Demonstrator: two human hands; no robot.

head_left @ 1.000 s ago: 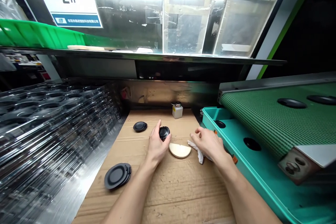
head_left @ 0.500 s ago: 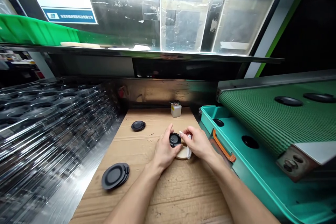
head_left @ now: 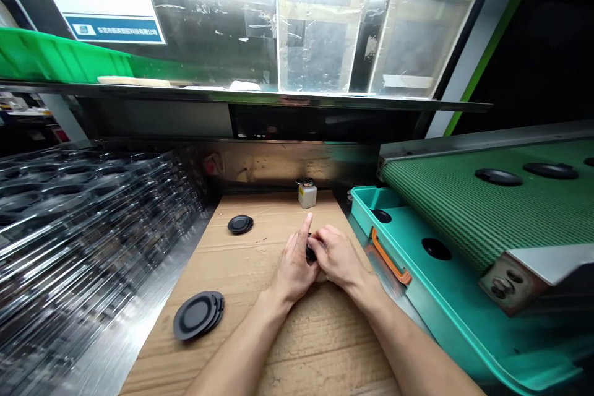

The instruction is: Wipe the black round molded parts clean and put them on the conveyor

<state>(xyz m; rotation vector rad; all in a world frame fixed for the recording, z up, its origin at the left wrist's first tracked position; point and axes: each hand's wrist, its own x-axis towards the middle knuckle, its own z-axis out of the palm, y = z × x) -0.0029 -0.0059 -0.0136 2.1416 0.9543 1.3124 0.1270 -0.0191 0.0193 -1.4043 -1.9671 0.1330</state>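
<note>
My left hand (head_left: 294, 263) grips a small black round plastic lid (head_left: 310, 253) over the cardboard, its index finger pointing up. Against the lid's right side press the fingertips of my right hand (head_left: 338, 255), pinched together. The white cloth seen in my right hand a moment ago is now hidden behind the fingers, as is most of the lid. Left of the hands lie a small stack of black lids (head_left: 240, 224) and, nearer, a stack of larger black lids (head_left: 197, 315). Beyond the hands stands a small whitish bottle (head_left: 307, 194) with a metal top.
A cardboard sheet (head_left: 241, 266) covers the worktop. Clear plastic trays (head_left: 93, 229) are stacked at left. On the right, a green conveyor belt (head_left: 445, 198) carrying black lids overhangs a teal bin (head_left: 445, 297) with an orange handle (head_left: 390, 260). A metal shelf edge (head_left: 288, 99) crosses above.
My right hand has closed in on the lid, and its fingers now cover much of it. The white cloth and the pale round piece under the hands have gone out of sight.
</note>
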